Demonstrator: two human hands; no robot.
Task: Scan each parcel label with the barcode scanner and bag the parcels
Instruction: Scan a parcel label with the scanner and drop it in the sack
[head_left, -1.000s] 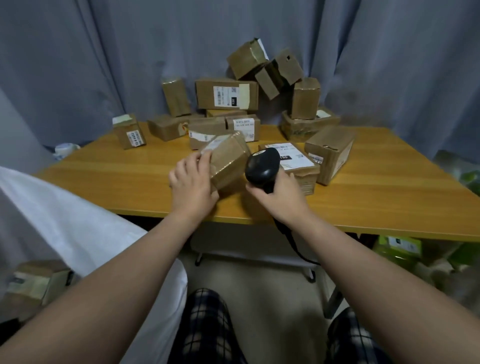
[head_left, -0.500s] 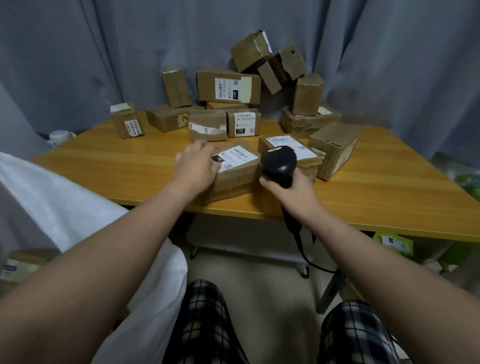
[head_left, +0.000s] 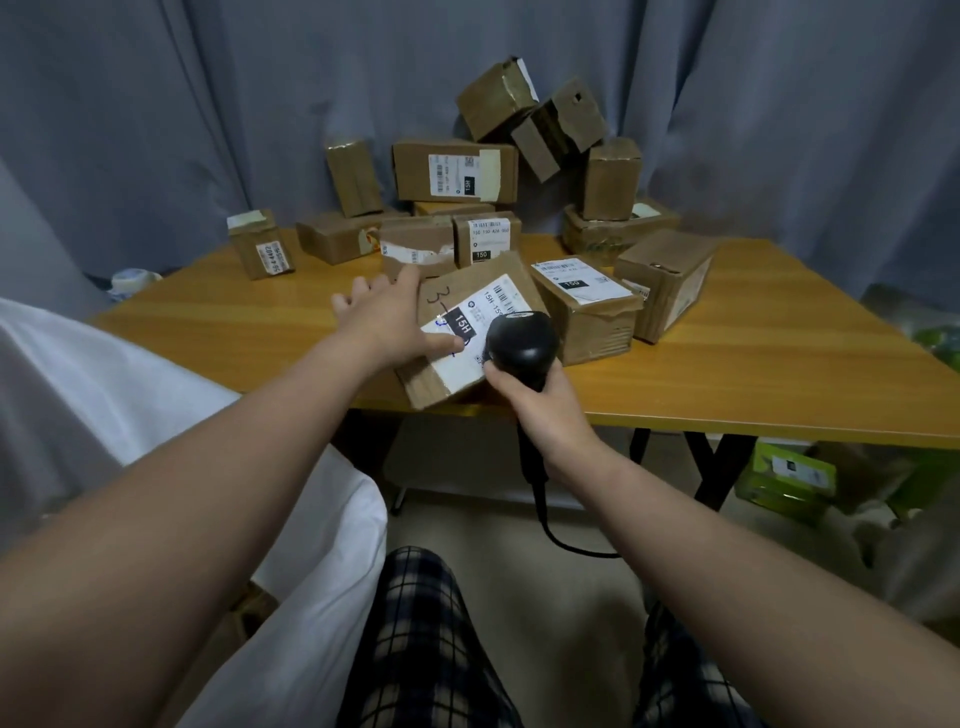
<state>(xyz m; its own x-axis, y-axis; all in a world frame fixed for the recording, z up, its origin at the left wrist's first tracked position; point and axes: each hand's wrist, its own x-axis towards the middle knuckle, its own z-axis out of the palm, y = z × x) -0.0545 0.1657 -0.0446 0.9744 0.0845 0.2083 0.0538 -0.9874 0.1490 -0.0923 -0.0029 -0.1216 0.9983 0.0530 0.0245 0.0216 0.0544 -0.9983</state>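
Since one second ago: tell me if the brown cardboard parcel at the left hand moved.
Yes. The parcel tipped down onto the wooden table, label now up, left of the white-labelled cardboard box.

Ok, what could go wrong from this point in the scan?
The left hand has its thumb on the label of the parcel, and the scanner in the right hand sits close over it, so the read may fail. The neighbouring parcel lies label-up too and might get scanned instead. The parcel lies at the near edge of the table and could slip off.
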